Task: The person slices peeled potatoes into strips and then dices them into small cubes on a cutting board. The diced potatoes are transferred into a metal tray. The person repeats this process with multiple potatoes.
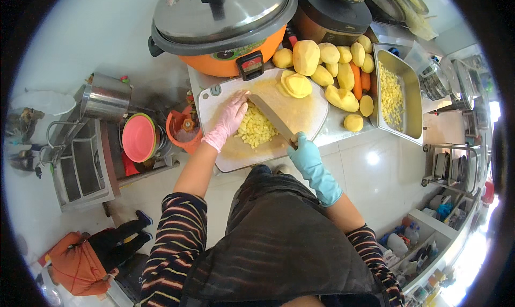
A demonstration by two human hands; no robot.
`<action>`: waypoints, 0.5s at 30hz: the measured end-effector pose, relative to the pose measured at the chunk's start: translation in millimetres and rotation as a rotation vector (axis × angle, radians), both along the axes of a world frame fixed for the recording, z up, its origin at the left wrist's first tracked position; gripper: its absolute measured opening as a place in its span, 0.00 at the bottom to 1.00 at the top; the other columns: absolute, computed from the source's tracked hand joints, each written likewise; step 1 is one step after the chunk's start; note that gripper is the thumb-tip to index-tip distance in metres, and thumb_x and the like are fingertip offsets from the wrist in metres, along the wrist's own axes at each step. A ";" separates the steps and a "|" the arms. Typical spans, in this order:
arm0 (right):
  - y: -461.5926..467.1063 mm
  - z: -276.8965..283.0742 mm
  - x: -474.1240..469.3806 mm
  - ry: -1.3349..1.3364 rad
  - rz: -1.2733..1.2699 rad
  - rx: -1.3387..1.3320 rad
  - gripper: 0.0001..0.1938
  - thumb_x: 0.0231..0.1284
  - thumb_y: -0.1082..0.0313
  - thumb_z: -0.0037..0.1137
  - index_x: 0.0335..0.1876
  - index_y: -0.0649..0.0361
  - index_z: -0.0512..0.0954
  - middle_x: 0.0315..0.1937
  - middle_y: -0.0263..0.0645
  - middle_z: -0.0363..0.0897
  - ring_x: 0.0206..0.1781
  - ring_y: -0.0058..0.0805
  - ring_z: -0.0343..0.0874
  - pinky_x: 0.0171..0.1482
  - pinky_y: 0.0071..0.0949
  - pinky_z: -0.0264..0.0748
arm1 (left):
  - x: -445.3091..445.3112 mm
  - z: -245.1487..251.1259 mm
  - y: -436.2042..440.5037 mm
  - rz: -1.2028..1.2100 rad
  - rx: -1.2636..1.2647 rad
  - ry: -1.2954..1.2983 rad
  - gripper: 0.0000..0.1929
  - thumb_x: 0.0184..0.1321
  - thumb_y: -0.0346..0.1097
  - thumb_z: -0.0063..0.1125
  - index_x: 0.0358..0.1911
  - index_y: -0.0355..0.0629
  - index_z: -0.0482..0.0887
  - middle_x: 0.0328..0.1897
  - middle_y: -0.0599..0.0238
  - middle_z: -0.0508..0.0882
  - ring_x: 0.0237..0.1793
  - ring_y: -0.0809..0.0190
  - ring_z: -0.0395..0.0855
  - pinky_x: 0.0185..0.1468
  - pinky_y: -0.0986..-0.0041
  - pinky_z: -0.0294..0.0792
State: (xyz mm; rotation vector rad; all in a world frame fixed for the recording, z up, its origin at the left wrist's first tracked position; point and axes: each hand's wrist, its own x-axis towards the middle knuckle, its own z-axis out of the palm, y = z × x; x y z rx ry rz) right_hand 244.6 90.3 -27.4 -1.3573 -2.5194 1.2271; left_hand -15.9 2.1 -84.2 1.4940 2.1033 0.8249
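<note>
My right hand [306, 156], in a blue-green rubber glove, grips the handle of a kitchen knife [273, 115]. The blade lies diagonally over the cutting board [225, 162], its tip at the fingers of my left hand [231, 115], which wears a thin pink glove. Those fingers rest at the blade's tip; whether they press on it cannot be told. Below the blade is a pile of diced potato [255, 130], partly beside my left hand. Thick potato slices [297, 84] are stacked at the board's upper right.
Peeled potatoes [305, 57] and carrots [355, 80] lie right of the board. Beyond them stands a steel tray [414, 101] with diced potato [390, 93]. A large orange cooker [209, 61] borders the board's far edge. A person [78, 264] is at lower left.
</note>
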 end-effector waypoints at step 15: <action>-6.8 -15.7 93.5 0.309 -0.418 -0.732 0.11 0.68 0.65 0.41 0.42 0.67 0.71 0.22 0.34 0.73 0.17 0.18 0.69 0.19 0.19 0.69 | 152.7 -3.7 -48.8 0.425 0.123 0.416 0.65 0.35 0.70 0.62 0.67 0.32 0.38 0.68 0.32 0.44 0.68 0.28 0.39 0.66 0.39 0.37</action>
